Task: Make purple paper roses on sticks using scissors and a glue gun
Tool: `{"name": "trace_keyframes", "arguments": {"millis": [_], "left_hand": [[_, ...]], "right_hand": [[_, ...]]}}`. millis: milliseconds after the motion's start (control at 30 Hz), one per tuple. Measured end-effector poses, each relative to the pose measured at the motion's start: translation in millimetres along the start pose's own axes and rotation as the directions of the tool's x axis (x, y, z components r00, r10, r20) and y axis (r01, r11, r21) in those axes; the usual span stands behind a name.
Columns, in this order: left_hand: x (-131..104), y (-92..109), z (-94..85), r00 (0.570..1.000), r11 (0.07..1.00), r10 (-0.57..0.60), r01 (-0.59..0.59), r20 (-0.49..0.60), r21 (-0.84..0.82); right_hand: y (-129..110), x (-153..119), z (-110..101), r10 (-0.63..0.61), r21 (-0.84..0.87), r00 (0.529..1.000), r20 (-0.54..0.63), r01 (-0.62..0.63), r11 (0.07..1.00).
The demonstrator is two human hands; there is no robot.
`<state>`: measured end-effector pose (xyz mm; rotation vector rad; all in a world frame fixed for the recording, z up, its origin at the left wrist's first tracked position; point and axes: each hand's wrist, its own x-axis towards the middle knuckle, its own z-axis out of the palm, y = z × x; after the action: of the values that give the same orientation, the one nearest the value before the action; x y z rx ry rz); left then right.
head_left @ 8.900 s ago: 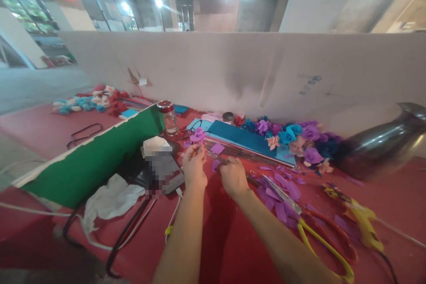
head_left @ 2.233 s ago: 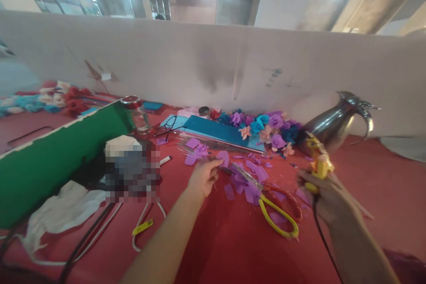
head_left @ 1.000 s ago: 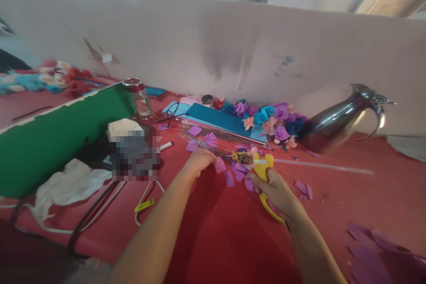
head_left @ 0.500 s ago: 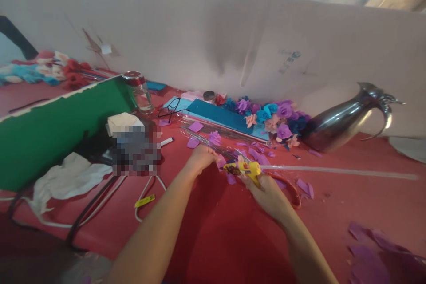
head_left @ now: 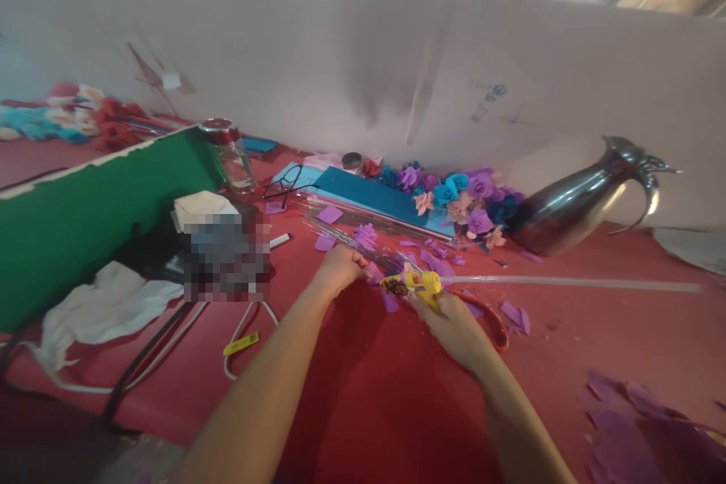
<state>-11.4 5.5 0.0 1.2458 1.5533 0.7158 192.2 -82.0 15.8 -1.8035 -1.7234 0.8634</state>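
Note:
My right hand [head_left: 454,325] is wrapped round the grip of a yellow hot glue gun [head_left: 417,283], its nozzle pointing left. A long clear glue stick [head_left: 567,283] sticks out of the gun's back end to the right. Close to the nozzle, my left hand [head_left: 339,271] pinches a small purple paper petal [head_left: 373,272]. Orange-red scissor handles [head_left: 493,325] lie partly hidden behind my right hand. Purple paper scraps [head_left: 436,263] and thin wire stems [head_left: 345,238] lie just beyond both hands.
Behind are blue paper sheets [head_left: 368,197], eyeglasses [head_left: 289,183] and a pile of paper flowers [head_left: 465,200]. A metal jug [head_left: 584,197] leans at the right. On the left stand a glass jar [head_left: 230,159] and a green board [head_left: 113,234], with cables [head_left: 153,355] nearer me.
The whole view has shifted slightly left and up. My hands keep nearly the same pose, with the glue gun's nozzle still close to the petal.

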Motion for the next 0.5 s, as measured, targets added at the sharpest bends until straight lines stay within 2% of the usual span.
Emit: {"name": "trace_keyframes", "arguments": {"millis": [167, 333, 500], "left_hand": [[-2.7, 1.9, 0.0, 1.000, 0.999, 0.030, -0.030, 0.003, -0.015], [-1.9, 1.2, 1.4, 1.000, 1.000, 0.007, -0.006, 0.016, -0.029], [-2.3, 2.0, 1.6, 1.000, 1.000, 0.014, -0.013, 0.021, -0.020]], "right_hand": [[-1.9, 1.0, -2.5, -0.014, -0.035, 1.000, -0.026, 0.013, 0.999], [-4.5, 1.4, -5.8, 0.016, -0.037, 0.999, -0.042, -0.018, 0.999], [-7.9, 2.0, -1.6, 0.030, -0.042, 0.997, -0.071, -0.033, 0.999]]}}
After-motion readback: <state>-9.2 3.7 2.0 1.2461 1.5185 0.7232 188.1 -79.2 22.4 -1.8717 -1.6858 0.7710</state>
